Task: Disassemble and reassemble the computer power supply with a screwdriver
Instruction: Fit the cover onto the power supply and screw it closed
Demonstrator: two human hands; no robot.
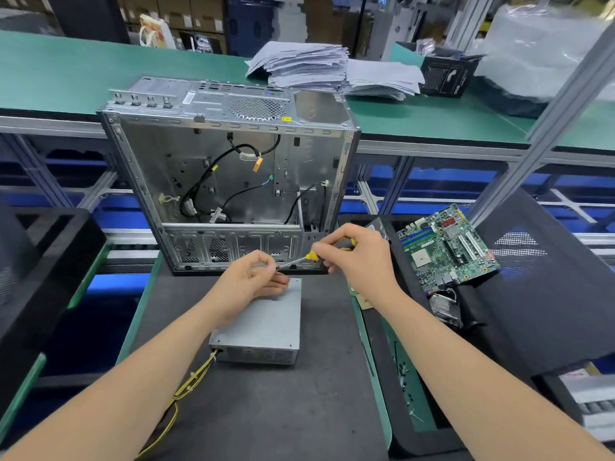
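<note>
A grey metal power supply (266, 322) lies flat on the dark mat in front of me, with yellow and black wires (186, 390) trailing off its near left corner. My right hand (357, 252) grips a yellow-and-black screwdriver (312, 256) by the handle, its shaft pointing left and down. My left hand (256, 276) hovers over the far end of the power supply and pinches something small at the screwdriver's tip; what it is cannot be made out. Behind both hands stands the open, emptied computer case (229, 174), with loose black cables inside.
A green motherboard (447, 246) lies on black foam to the right, a heatsink (444, 306) below it. Small screws (402, 371) lie scattered on the green strip at the right. Black foam trays flank the mat. Paper stacks (306, 64) sit on the far green bench.
</note>
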